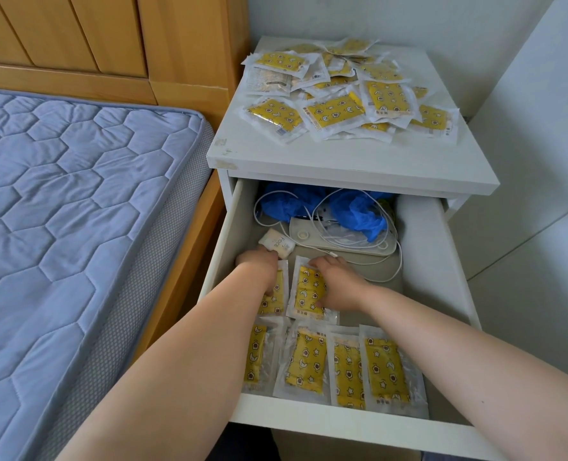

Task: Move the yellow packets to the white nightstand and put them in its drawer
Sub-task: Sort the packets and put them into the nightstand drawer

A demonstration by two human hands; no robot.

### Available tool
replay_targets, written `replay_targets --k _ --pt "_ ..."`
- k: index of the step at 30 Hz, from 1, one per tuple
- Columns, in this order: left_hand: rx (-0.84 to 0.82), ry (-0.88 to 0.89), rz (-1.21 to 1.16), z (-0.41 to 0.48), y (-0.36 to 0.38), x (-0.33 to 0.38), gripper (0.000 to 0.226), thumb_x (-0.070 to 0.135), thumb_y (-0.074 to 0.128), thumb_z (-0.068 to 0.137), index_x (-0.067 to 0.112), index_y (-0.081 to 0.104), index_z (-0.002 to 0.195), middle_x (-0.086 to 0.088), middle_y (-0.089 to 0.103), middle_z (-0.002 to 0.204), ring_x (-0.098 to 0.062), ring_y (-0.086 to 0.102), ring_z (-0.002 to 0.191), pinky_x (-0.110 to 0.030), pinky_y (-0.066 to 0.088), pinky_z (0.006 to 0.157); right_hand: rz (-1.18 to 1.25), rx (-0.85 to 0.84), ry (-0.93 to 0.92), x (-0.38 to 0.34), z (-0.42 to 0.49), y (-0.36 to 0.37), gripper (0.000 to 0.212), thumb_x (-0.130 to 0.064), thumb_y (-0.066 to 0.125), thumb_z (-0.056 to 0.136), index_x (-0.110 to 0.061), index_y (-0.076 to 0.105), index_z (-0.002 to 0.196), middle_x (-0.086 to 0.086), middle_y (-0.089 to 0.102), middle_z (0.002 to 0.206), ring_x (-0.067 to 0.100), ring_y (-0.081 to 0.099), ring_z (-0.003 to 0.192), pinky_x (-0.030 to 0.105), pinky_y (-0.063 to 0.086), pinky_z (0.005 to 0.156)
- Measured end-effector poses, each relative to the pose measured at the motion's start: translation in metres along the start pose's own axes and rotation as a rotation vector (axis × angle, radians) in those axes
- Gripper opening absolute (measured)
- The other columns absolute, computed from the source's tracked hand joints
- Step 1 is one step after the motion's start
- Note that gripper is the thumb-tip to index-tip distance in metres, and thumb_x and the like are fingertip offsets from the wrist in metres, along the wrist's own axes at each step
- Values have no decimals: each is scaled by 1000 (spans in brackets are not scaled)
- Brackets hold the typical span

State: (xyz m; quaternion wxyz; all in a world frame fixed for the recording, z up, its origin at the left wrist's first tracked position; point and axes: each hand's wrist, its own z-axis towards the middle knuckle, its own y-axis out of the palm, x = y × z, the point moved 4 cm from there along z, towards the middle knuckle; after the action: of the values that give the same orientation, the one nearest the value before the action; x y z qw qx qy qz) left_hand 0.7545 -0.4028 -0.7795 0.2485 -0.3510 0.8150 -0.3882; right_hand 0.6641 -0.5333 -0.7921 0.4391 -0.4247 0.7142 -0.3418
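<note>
1. Your left hand (257, 271) reaches into the open drawer (342, 424) of the white nightstand (309, 158). Its fingers (269, 290) curl down over a first packet (276, 299) and grip it against the drawer floor near the left wall.
2. Your right hand (337, 287) holds a second packet (307, 294) just beside the first. The fingers are bent over its far edge and the thumb is at its near edge, so the hand spans the yellow panel.
3. A row of four packets (347, 374) lies flat and side by side along the drawer front, nearer to you than the two held ones.
4. A loose pile of packets (342, 91) covers the rear half of the nightstand's top surface. They overlap at mixed angles, and a few lie back side up.
5. Behind your hands the drawer holds a small white pack (277, 244), which touches your left knuckles. There is also a flat white device (342, 242), a looping white cable (394, 271) and crumpled blue plastic (359, 211).
6. To the left stand a blue quilted mattress (76, 194) and a wooden headboard (76, 34). The bed frame is just beside the nightstand.
</note>
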Motion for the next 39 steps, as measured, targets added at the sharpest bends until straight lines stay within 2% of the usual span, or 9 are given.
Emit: replay_targets --k 3,8,12,17,22,26,32,36,39 --pt "1 -9 -4 1 -1 0 82 34 76 78 15 31 144 -10 38 143 -29 52 122 -41 50 94 -26 2 9 -1 0 0 97 -29 78 74 -19 18 150 5 25 152 26 17 142 36 21 116" --pt "-25 38 -5 -1 -1 1 74 33 78 76 15 40 137 -6 50 134 -26 55 118 -42 50 95 -173 -75 -83 -10 -1 5 93 -33 75 74 -21 22 149 5 29 146 25 23 136 37 23 115" --pt "-22 65 -6 -4 -3 2 69 32 76 78 15 43 136 -5 52 131 -25 56 116 -41 49 96 -214 -107 -87 -12 -7 3 96 -35 74 74 -21 18 150 6 23 152 25 18 141 38 21 117" --pt "52 108 -2 -14 -21 7 60 32 67 86 15 41 137 -8 49 134 -28 52 120 -42 49 96 -103 21 -62 -12 -20 -24 80 -34 68 81 -19 26 148 4 27 151 23 25 139 37 29 113" --pt "206 181 -105 -31 -54 17 45 35 62 88 19 51 128 -5 58 125 -26 57 112 -42 50 92 -58 164 -86 -15 -44 -69 70 -24 63 87 -16 29 147 3 31 150 20 32 137 38 34 111" --pt "395 246 -204 -51 -89 23 31 32 54 89 26 57 119 1 63 113 -23 60 98 -37 52 80 -69 341 -135 -19 -63 -120 48 -19 55 89 -13 45 136 2 43 139 20 41 127 37 39 104" --pt "691 300 -451 -90 -141 16 28 19 50 93 19 63 118 1 66 107 -20 58 96 -32 49 83 -27 533 -147 -20 -83 -179 35 -12 49 91 -12 55 125 3 57 123 21 53 111 34 44 94" --pt "881 312 -603 -104 -169 11 26 13 48 95 17 66 113 0 64 111 -17 56 97 -23 38 76 3 615 -122 -11 -81 -198 37 -11 51 90 -12 53 127 3 54 126 19 48 117 32 41 97" --pt "943 316 -648 -100 -184 8 27 12 51 93 16 64 116 -1 59 121 -18 53 111 -22 39 83 25 625 -79 1 -75 -207 42 -12 52 90 -11 48 132 3 44 137 19 38 129 30 33 103"
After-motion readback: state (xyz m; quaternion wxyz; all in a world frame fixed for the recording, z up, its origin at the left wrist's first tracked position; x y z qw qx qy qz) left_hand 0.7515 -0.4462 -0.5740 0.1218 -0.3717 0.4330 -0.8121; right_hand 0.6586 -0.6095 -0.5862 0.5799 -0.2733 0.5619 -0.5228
